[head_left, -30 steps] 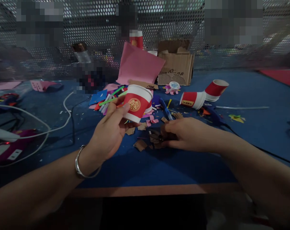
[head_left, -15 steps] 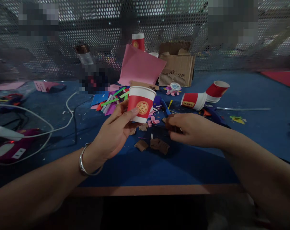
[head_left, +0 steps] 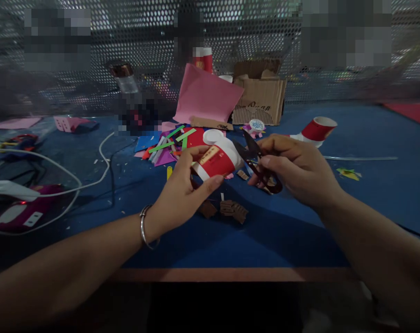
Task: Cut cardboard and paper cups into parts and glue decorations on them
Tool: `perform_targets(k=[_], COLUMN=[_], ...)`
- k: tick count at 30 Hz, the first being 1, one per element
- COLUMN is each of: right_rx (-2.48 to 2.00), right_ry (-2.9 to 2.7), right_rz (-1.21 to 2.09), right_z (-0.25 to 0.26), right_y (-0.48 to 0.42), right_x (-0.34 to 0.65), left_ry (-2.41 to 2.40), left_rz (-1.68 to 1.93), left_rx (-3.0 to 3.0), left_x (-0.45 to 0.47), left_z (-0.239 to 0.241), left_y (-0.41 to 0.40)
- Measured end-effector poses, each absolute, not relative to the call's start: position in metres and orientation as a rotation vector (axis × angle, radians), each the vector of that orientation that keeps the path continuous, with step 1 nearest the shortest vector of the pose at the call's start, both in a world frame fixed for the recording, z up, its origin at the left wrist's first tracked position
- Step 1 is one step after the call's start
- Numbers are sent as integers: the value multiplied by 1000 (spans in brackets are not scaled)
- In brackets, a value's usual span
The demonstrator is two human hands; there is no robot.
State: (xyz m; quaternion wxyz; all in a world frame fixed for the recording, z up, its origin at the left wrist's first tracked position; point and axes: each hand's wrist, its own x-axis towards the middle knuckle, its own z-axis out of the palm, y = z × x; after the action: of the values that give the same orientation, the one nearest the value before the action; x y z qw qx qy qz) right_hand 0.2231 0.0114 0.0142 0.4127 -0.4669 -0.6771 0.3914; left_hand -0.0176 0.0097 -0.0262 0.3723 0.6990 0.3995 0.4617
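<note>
I see the paper cup (head_left: 219,163) now tipped sideways above the bench (head_left: 231,254), gripped in my left hand (head_left: 177,196); earlier it sat nearly upright. My right hand (head_left: 300,171), then low over the scraps, now holds raised scissors (head_left: 253,147), blades spread by the rim. Tool and cup are together, apparently ready for cutting; whether they touch, I can't tell.

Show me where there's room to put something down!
Bare blue table shows between the brown cardboard scraps and the front edge, and between the yellow scrap and the right forearm. It's crowded around the held cup, the scissors and the paper pile.
</note>
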Motion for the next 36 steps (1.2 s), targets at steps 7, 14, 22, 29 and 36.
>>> perform_targets(k=[7, 14, 22, 29, 36], right_rx=[-1193, -1177, -1127, -960, -851], right_ry=[-1805, -1792, -1682, -1353, -1460], right_rz=[849, 772, 733, 1096, 1291], right_z=[8, 15, 12, 13, 19], right_y=[13, 14, 9, 8, -2], right_x=[224, 227, 221, 220, 215], left_ry=[855, 643, 686, 688, 713], left_rz=[1151, 998, 957, 1184, 1268], left_rx=[1602, 1440, 1544, 1584, 1654], left_x=[-16, -27, -29, -27, -27], left_z=[-23, -13, -19, -13, -2], left_y=[2, 14, 21, 17, 4])
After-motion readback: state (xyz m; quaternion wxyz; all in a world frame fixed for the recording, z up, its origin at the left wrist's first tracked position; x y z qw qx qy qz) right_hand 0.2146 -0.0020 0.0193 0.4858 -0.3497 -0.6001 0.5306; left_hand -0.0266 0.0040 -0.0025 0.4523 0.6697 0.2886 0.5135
